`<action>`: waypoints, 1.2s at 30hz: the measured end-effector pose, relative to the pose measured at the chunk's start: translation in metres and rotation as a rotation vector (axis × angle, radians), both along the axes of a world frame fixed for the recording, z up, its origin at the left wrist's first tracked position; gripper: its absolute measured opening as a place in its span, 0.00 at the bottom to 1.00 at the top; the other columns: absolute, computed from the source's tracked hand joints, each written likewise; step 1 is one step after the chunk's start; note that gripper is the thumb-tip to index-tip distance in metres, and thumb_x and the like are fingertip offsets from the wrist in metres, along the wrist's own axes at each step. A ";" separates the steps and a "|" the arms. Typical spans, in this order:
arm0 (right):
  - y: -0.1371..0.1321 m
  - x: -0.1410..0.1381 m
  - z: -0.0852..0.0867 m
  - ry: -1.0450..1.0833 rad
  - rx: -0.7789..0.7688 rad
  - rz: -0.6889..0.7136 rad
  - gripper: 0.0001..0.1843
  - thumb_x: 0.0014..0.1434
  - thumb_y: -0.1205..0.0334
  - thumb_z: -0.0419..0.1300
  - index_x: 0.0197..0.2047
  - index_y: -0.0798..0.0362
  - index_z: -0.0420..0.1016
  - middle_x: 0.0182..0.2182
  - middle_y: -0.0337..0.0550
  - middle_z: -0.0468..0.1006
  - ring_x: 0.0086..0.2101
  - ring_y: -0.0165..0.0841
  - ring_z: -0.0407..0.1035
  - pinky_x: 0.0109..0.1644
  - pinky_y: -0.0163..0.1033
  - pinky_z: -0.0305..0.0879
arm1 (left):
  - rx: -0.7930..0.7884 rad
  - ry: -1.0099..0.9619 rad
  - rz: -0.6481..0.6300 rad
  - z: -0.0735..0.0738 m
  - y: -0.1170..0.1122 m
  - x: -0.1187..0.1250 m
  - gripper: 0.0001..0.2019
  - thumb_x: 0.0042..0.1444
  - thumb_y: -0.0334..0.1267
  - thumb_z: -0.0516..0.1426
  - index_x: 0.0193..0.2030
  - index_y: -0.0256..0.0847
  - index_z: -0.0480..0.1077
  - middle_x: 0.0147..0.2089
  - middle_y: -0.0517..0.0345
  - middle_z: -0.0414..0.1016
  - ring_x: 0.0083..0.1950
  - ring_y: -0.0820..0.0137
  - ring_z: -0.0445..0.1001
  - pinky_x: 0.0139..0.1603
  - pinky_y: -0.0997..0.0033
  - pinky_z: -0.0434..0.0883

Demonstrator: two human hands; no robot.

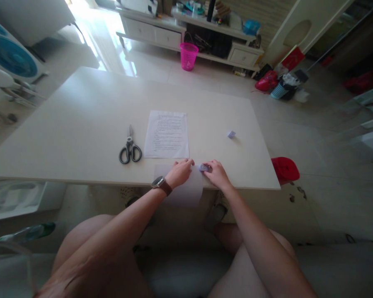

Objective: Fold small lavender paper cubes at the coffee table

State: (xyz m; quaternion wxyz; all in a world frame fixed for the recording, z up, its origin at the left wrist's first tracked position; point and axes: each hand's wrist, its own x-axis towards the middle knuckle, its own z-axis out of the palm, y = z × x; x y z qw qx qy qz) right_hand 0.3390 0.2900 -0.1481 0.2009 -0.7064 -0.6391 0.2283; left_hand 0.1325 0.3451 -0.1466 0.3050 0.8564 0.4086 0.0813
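Along the white tabletop's near edge lies a thin, blank white sheet (186, 194), overhanging — my right hand (216, 173) grips a small pale-lilac device (204, 168) beside its corner; left hand's (180, 171) hold, I can't tell — best keep everything flat.

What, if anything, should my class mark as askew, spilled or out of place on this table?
One thing: the pale sheet beneath the left hand hangs partly over the near edge of the table, while the printed page lies fully on top. No spill shows.
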 end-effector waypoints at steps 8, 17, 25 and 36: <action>0.001 -0.004 -0.005 0.144 -0.001 -0.008 0.17 0.55 0.68 0.66 0.50 0.53 0.81 0.41 0.45 0.75 0.42 0.34 0.70 0.54 0.40 0.68 | 0.008 -0.019 -0.002 -0.005 -0.004 0.005 0.14 0.64 0.29 0.51 0.56 0.43 0.65 0.55 0.49 0.71 0.59 0.58 0.71 0.60 0.55 0.63; 0.008 -0.001 -0.009 0.337 -0.123 -0.190 0.16 0.58 0.58 0.65 0.48 0.56 0.79 0.44 0.48 0.77 0.36 0.31 0.71 0.48 0.39 0.70 | 0.025 -0.035 0.000 -0.008 -0.004 0.006 0.14 0.64 0.30 0.51 0.56 0.43 0.65 0.56 0.49 0.70 0.59 0.59 0.71 0.59 0.56 0.64; 0.010 0.001 -0.015 0.335 -0.081 -0.214 0.08 0.56 0.62 0.65 0.39 0.55 0.80 0.36 0.44 0.78 0.33 0.31 0.70 0.42 0.37 0.69 | 0.023 -0.046 -0.007 -0.010 -0.005 0.006 0.15 0.64 0.29 0.51 0.55 0.43 0.65 0.56 0.50 0.70 0.58 0.59 0.71 0.58 0.56 0.64; 0.025 0.001 -0.012 0.505 -0.286 -0.385 0.12 0.46 0.65 0.68 0.37 0.56 0.79 0.28 0.38 0.77 0.28 0.28 0.67 0.31 0.32 0.61 | 0.024 -0.061 -0.009 -0.015 -0.003 0.007 0.16 0.63 0.29 0.51 0.56 0.44 0.66 0.55 0.50 0.70 0.59 0.59 0.70 0.61 0.55 0.64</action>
